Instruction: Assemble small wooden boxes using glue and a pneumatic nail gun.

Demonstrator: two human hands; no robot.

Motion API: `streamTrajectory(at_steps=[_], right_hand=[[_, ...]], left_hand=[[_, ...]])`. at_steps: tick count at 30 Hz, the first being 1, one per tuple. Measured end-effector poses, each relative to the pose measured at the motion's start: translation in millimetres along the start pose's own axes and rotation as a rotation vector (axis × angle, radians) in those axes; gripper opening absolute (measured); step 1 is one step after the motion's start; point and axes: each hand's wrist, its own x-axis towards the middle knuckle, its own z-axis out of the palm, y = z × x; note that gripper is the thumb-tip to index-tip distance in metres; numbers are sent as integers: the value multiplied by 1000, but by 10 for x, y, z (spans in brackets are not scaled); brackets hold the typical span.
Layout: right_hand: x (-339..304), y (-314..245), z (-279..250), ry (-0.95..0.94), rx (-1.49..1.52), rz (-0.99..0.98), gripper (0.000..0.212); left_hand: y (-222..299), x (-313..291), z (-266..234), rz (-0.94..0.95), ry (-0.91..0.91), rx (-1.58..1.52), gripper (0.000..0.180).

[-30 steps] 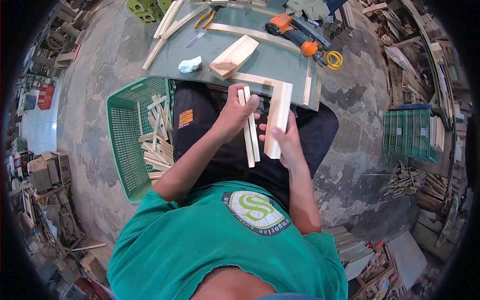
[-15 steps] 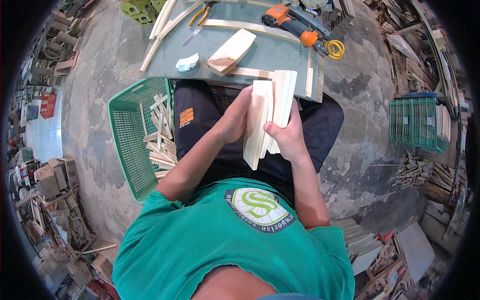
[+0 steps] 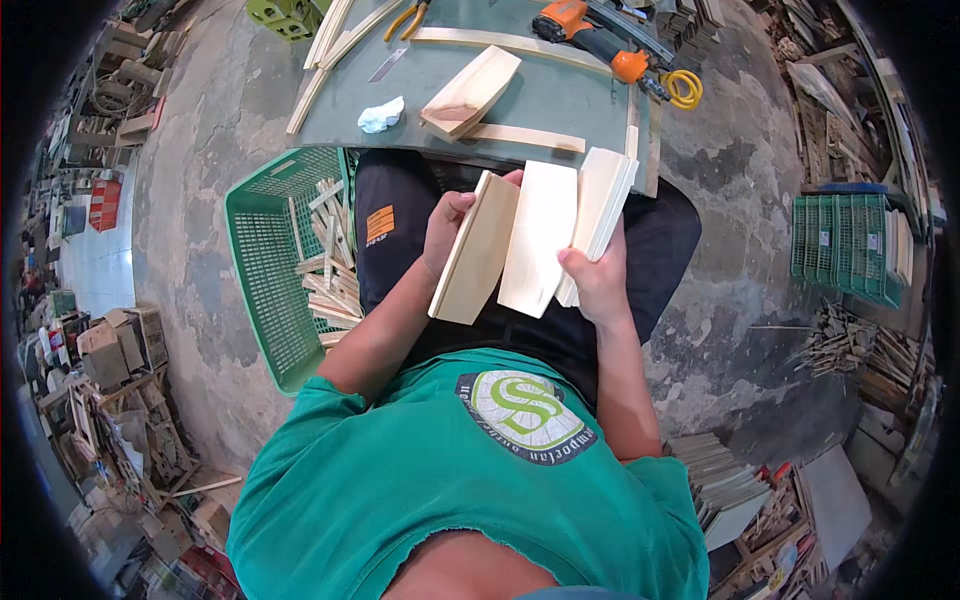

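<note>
Head view: worker's left hand [image 3: 442, 238] clasps tilted wood [image 3: 478, 255]; right hand [image 3: 602, 282] pinches a board stack [image 3: 606, 210], thumb [image 3: 577, 264] in front. A pale board [image 3: 540, 235] lies between. All are above the lap [image 3: 658, 235], near the table [image 3: 335, 112].

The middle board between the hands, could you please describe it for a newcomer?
From the grey table, look down the picture to the dark trousers. Between the left hand and right hand, the middle board shows one broad, bright face, unlike the shaded left board and layered right boards.
</note>
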Motion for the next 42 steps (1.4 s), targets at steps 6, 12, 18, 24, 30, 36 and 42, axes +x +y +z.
streamTrajectory(at_steps=[6,12,18,24,30,36,42], right_hand=[[26,73,-58,112,-313,24,82],[-142,17,166,38,-273,119,84],[-269,41,216,-30,-290,161,91],[-240,-98,57,-110,308,482,83],[-227,-2,70,-89,209,358,83],[-208,40,174,-165,-375,279,98],[-158,-15,376,-203,-758,317,115]], left_hand=[[-36,35,47,-18,-86,-207,70],[-237,-4,-15,66,109,-15,59],[-253,-11,72,135,206,93,61],[-206,-71,-60,105,188,72,64],[-182,-63,-50,107,164,-57,63],[-217,-52,-86,114,201,6,55],[-266,55,18,300,454,332,58]])
